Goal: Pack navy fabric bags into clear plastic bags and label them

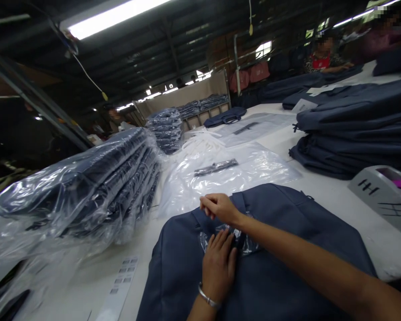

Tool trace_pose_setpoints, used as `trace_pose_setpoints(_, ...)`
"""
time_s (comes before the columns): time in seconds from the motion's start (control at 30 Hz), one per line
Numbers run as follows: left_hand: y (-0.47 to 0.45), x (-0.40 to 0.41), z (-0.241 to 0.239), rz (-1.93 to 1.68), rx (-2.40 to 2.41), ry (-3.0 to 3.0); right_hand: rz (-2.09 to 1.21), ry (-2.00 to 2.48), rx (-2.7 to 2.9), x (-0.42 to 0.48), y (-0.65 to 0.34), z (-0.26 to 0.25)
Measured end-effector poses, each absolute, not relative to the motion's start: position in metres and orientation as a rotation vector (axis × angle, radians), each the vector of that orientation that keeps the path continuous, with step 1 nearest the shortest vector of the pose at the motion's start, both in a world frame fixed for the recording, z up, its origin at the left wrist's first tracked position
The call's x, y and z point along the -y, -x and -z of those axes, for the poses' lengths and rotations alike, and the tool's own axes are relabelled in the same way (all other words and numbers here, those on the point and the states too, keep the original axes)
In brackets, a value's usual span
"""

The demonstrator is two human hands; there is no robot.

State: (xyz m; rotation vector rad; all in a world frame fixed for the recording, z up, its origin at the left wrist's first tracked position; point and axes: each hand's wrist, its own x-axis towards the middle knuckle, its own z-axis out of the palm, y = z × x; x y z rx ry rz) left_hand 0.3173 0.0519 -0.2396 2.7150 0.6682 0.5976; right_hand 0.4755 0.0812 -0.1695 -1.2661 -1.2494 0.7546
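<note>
A dark navy fabric bag point(287, 232) lies flat on the white table in front of me. My left hand point(218, 261), with a silver bangle on the wrist, lies flat on the bag with fingers stretched out, pressing a small clear plastic packet point(245, 244). My right hand point(219, 207) reaches across from the right and hovers over the bag's top edge near the handle, its fingers curled into a pinch; what it pinches is too small to make out.
A tall stack of plastic-wrapped navy bags point(87, 187) fills the left. Empty clear polybags point(227, 171) lie beyond the bag. Unwrapped navy bags point(357, 129) are piled at right, near a grey box point(381, 191). A label sheet point(120, 285) lies near left. Other people sit far back.
</note>
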Motion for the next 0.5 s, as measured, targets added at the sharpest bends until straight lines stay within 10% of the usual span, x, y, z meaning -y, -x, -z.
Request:
trace_pose_setpoints(0.27, -0.328, -0.146, 0.148, -0.662, -0.875, -2.186, -0.733, 1.304, 1.374, -0.087, -0.448, 0.247)
trace_pose_setpoints(0.5, -0.431, -0.257, 0.190, -0.328, -0.664, -2.443, -0.745, 1.371, 1.373, -0.083, -0.447, 0.243)
